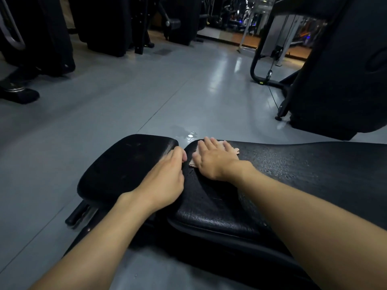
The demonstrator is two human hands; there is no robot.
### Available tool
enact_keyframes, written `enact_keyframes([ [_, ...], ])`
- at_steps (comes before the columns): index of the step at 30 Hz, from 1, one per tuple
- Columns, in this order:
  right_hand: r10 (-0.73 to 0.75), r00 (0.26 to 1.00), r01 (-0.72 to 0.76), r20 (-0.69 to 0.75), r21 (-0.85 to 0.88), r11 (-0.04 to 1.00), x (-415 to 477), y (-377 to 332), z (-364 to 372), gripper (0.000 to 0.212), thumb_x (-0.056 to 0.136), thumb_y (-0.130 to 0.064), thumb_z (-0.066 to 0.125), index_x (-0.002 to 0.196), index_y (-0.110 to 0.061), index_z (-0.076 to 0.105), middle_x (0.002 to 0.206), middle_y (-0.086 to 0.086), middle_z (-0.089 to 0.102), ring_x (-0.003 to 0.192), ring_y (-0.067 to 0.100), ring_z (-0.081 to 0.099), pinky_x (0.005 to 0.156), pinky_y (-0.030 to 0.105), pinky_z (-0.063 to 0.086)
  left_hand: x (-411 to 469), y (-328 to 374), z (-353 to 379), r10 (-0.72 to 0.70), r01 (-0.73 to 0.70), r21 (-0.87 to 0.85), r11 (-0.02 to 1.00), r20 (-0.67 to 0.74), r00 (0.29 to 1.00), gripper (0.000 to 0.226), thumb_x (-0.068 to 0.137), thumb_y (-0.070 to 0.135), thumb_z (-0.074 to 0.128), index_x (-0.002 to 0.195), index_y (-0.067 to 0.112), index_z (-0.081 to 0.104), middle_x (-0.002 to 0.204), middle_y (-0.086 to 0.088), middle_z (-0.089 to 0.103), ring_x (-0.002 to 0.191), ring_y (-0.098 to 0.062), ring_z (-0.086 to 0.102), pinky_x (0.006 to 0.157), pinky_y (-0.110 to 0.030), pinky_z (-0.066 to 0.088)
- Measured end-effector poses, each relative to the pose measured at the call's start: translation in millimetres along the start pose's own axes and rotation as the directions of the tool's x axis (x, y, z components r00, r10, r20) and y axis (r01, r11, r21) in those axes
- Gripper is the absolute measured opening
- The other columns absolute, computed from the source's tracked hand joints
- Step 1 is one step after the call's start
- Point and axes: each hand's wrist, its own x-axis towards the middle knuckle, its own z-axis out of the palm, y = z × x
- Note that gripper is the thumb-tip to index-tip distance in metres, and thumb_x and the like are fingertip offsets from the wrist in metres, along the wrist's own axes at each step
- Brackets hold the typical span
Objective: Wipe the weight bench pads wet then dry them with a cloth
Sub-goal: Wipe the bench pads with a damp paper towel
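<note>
Free: open grey floor (136, 97) beyond the bench pads (303, 174). Obstacles: large black machine (339, 76) close at right; dark machines (100, 24) far left; puddle (187, 133) just past the pads.

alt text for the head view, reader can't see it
A right hand presses a pale cloth flat on a black weight bench's long pad, while the left hand grips the edge of the smaller seat pad. Grey gym floor and dark machines lie beyond.

Single head-worn wide-angle view, facing forward and tilted down; bench pads (125, 164) close below, spanning lower centre to right edge of frame; grey floor (146, 91) receding through mid-frame to dark machines (100, 21) along upper edge.
</note>
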Motion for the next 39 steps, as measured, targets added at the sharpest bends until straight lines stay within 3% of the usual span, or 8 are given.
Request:
enact_keyframes([
  [5,0.001,1.000,-0.001,0.019,0.004,1.000,16,21,-2,0.061,0.103,-0.042,0.015,0.158,-0.016,0.012,0.166,0.002,0.006,0.152,0.016,0.001,0.122,0.045,0.000,7,20,7,0.003,-0.011,0.133,0.991,0.062,0.998,0.015,0.095,0.015,0.046,0.104,0.026,0.047,0.110,0.011,0.050,0.108,-0.017,0.045,0.095,-0.041,0.039],
  [9,-0.009,1.000,0.009,-0.022,-0.006,1.000,7,42,-3,0.057,0.103,-0.041,0.016,0.154,-0.016,0.022,0.164,0.002,0.018,0.151,0.017,0.011,0.122,0.045,0.005,14,38,16,0.005,-0.031,0.196,0.980,0.131,0.991,0.021,0.096,0.031,0.047,0.114,0.036,0.057,0.123,0.015,0.049,0.117,-0.014,0.042,0.099,-0.040,0.034],
  [14,0.111,0.993,-0.112,-0.045,-0.026,0.993,-28,114,-16,0.055,0.103,-0.041,0.017,0.150,-0.016,0.030,0.160,0.003,0.027,0.148,0.016,0.019,0.121,0.045,0.009,20,68,31,0.053,-0.090,0.182,0.979,0.197,0.979,0.031,0.096,0.041,0.047,0.126,0.040,0.054,0.132,0.016,0.047,0.125,-0.014,0.039,0.105,-0.045,0.031],
  [19,0.248,0.967,-0.250,-0.053,-0.045,0.967,-67,197,-25,0.046,0.101,-0.041,0.017,0.131,-0.019,0.044,0.151,0.004,0.039,0.143,0.018,0.028,0.117,0.045,0.016,33,121,61,0.143,-0.209,0.195,0.958,0.305,0.941,0.046,0.094,0.056,0.045,0.138,0.042,0.046,0.147,0.010,0.038,0.138,-0.017,0.029,0.110,-0.051,0.026],
  [26,0.389,0.921,-0.390,-0.037,-0.044,0.920,-105,277,-37,0.059,0.102,-0.043,0.012,0.157,-0.020,0.017,0.166,0.000,0.009,0.152,0.016,0.003,0.122,0.043,0.001,62,213,104,0.268,-0.405,0.214,0.889,0.474,0.839,0.061,0.090,0.070,0.042,0.144,0.044,0.039,0.154,0.003,0.032,0.142,-0.024,0.026,0.110,-0.060,0.025],
  [30,0.486,0.873,-0.487,-0.041,-0.014,0.873,-129,327,-44,0.061,0.102,-0.044,0.011,0.158,-0.021,0.012,0.167,-0.001,0.004,0.153,0.015,-0.001,0.122,0.043,-0.002,78,261,127,0.234,-0.413,0.195,0.890,0.582,0.779,0.077,0.079,0.083,0.043,0.147,0.050,0.027,0.162,0.001,0.018,0.149,-0.032,0.011,0.108,-0.072,0.016],
  [33,0.546,0.835,-0.548,-0.064,-0.007,0.837,-149,361,-51,0.061,0.101,-0.044,0.012,0.156,-0.019,0.019,0.166,0.000,0.011,0.152,0.017,0.003,0.122,0.045,0.001,83,280,140,0.163,-0.389,0.229,0.892,0.640,0.751,0.086,0.073,0.086,0.046,0.148,0.056,0.014,0.165,-0.002,0.007,0.149,-0.042,0.001,0.103,-0.080,0.010],
  [39,0.659,0.746,-0.659,-0.095,0.035,0.751,-190,407,-63,0.056,0.101,-0.043,0.013,0.146,-0.017,0.036,0.158,0.004,0.030,0.148,0.021,0.019,0.119,0.049,0.012,91,280,144,0.103,-0.361,0.273,0.892,0.653,0.750,0.093,0.069,0.089,0.048,0.147,0.059,0.009,0.166,-0.001,-0.002,0.149,-0.042,-0.001,0.107,-0.077,0.015],
])
